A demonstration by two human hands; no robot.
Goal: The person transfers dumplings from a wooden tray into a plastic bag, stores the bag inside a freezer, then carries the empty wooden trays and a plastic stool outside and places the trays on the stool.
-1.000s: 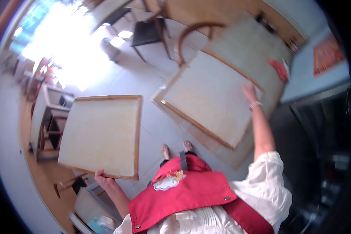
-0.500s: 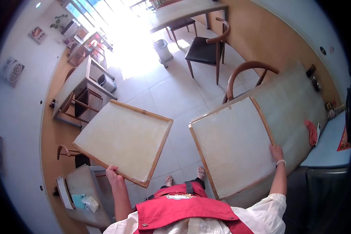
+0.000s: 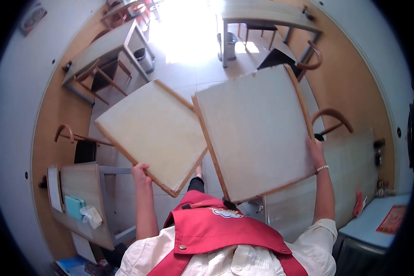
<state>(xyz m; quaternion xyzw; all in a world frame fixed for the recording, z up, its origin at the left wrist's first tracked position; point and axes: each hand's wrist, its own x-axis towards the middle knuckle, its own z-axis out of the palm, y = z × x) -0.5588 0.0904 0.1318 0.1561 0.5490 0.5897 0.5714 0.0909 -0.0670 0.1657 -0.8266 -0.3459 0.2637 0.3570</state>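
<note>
My left hand (image 3: 141, 174) is closed around the near-left edge of a flat, pale board with a wooden rim (image 3: 154, 133), held tilted out in front of me. A second, similar wood-rimmed board (image 3: 257, 133) is gripped by my right hand (image 3: 315, 152) at its right edge, fingers mostly hidden behind it. The right board covers the right corner of the left one; whether they touch I cannot tell. Both are held up above the floor, and their pale faces carry nothing.
At right stands a long table (image 3: 340, 165) with a curved-back chair (image 3: 333, 120) behind it. On the left are a table (image 3: 85, 193) bearing a blue packet (image 3: 74, 207) and a white plastic bag (image 3: 92, 216). More tables, chairs and a bin (image 3: 227, 46) stand ahead.
The right board has come away from the table at right and moved left, now overlapping the left board. The room has shifted in view, and one foot is stepping forward.
</note>
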